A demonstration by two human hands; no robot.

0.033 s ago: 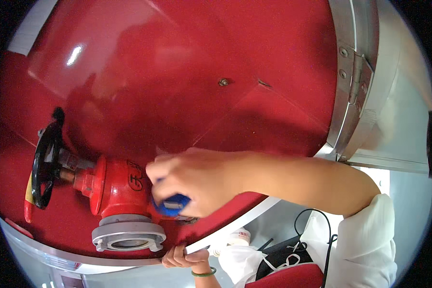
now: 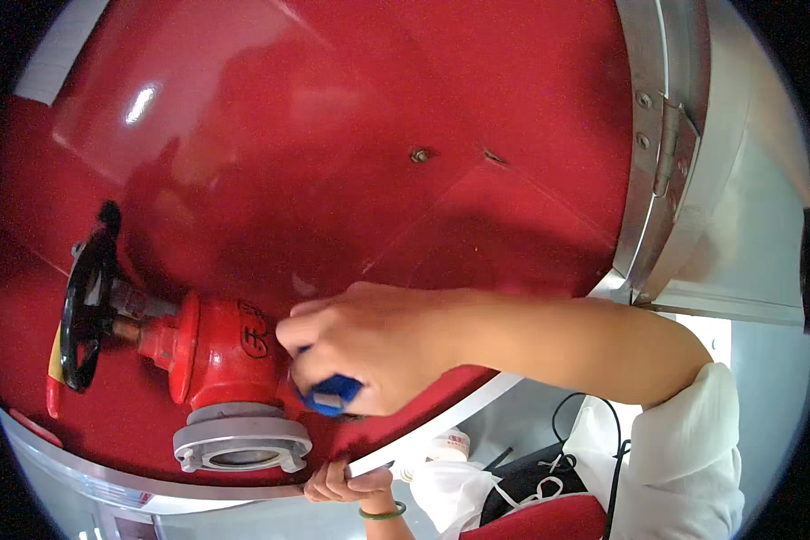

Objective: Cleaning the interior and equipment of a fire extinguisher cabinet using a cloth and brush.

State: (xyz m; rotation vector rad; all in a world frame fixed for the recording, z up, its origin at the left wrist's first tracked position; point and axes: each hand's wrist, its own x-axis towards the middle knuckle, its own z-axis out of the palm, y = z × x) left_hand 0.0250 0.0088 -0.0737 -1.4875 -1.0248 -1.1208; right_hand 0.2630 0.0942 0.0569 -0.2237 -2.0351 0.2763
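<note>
Head view, right hand [image 2: 378,346] closed round a blue object [image 2: 333,394] mostly hidden, at three o'clock of red hydrant valve [image 2: 225,355], left hand [image 2: 346,483] curled over cabinet edge [image 2: 423,441] at six o'clock, fingers partly concealed.

- The cabinet interior [image 2: 351,117] is glossy red painted metal, smooth and reflective.
- The hydrant valve [image 2: 220,355] has a shiny red enamel body.
- Its coupling ring [image 2: 241,443] is dull grey cast metal.
- The handwheel [image 2: 83,310] looks matt black.
- The door frame [image 2: 666,162] is brushed steel.
- The sleeve [image 2: 693,450] is white cloth.
</note>
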